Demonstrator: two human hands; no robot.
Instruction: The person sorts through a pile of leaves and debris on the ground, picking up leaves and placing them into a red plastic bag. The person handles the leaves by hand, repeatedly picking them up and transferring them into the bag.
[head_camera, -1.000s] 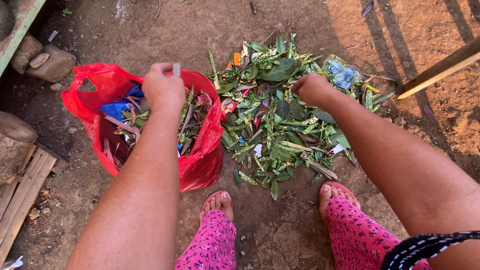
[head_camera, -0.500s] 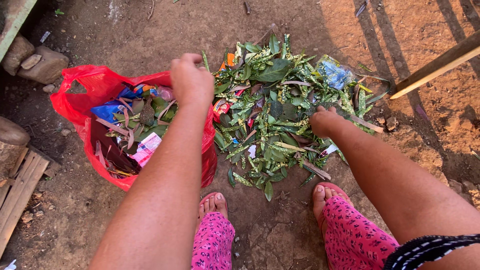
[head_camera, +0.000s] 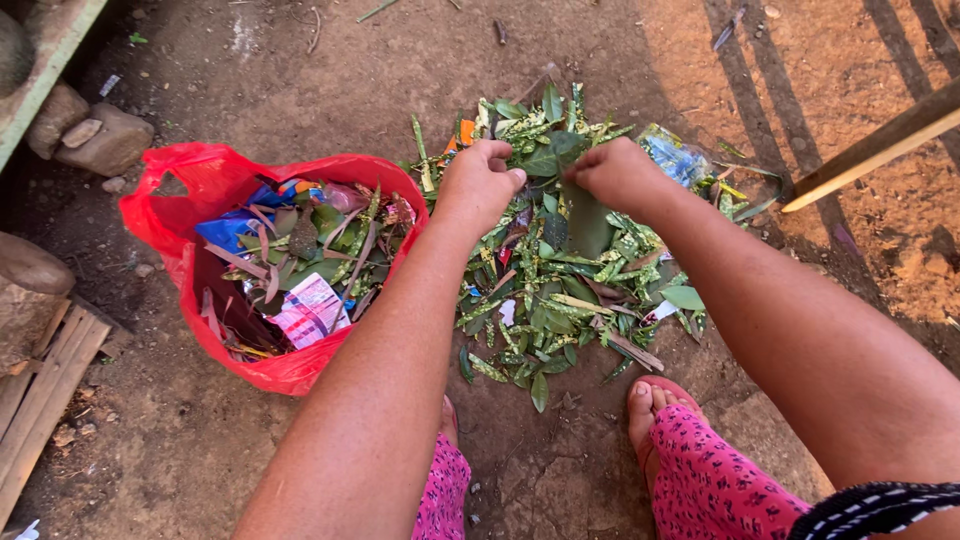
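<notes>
- The left hand (head_camera: 482, 180) rests on the near-left edge of a heap of green, yellow-speckled cut leaves and stems (head_camera: 560, 270) on the bare brown dirt ground (head_camera: 300, 60). Its fingers are curled down into the leaves in a loose fist; what exactly they clasp is hidden under the knuckles.
- The right hand (head_camera: 615, 172) lies just beside the left, close but not touching, on the top middle of the same heap. Its fingers are bent inward and pressed into the leaves, and a broad dark green leaf (head_camera: 585, 215) lies just beneath the hand; I cannot tell whether the fingers grip it.
- The leaf heap sits in front of the person's feet, between the two forearms, with bits of coloured litter mixed in and a crumpled bluish clear plastic wrapper (head_camera: 675, 155) at its far right edge.
- An open red plastic bag (head_camera: 215, 185) stands just left of the heap, touching its edge. It holds leaves, a blue wrapper and a pale printed packet.
- Pink patterned trouser legs (head_camera: 700, 480) and bare toes in sandals show at the bottom.
- A brown wooden stick (head_camera: 880, 145) slants in from the right.
- Grey stones (head_camera: 100, 135) lie at the upper left, wooden slats (head_camera: 45, 385) at the lower left.
</notes>
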